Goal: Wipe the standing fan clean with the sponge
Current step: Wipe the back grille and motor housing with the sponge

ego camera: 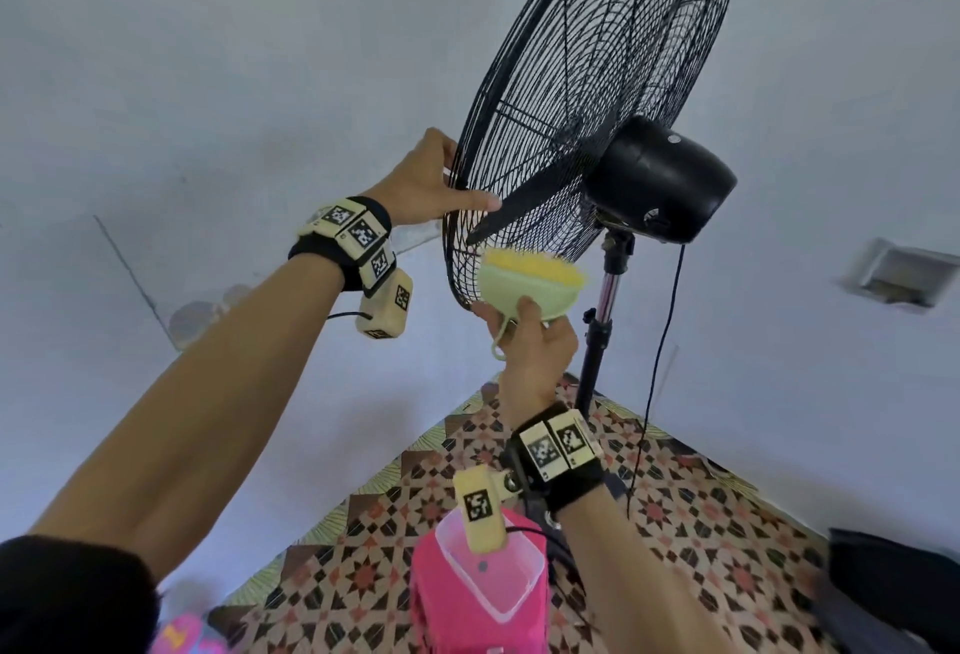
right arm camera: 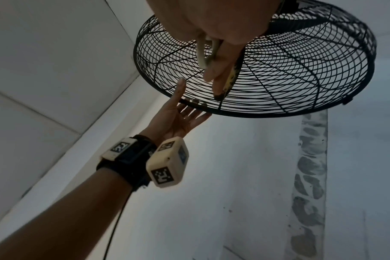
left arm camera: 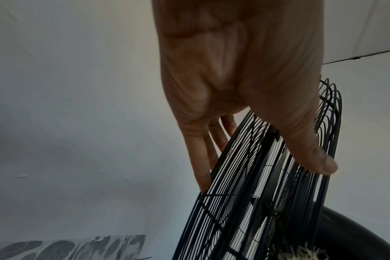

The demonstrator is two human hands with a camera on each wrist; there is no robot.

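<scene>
Right hand point(ego camera: 537, 347) grips the soft, light sponge point(ego camera: 530, 279) by its holder, at six o'clock of the fan grille point(ego camera: 587, 97); left hand point(ego camera: 431, 180) pinches the rim at nine o'clock; thin wires probably flex.

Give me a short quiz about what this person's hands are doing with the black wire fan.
1. True or false: the left hand holds the rim of the black wire fan cage.
2. What does the right hand grip?
A. a pink cloth
B. a pale green cup-shaped holder with a yellow sponge
C. the chrome fan pole
3. Fill in: the sponge is against the ____ part of the cage.

Key:
1. True; thumb on one face, fingers on the other.
2. B
3. lower
</scene>
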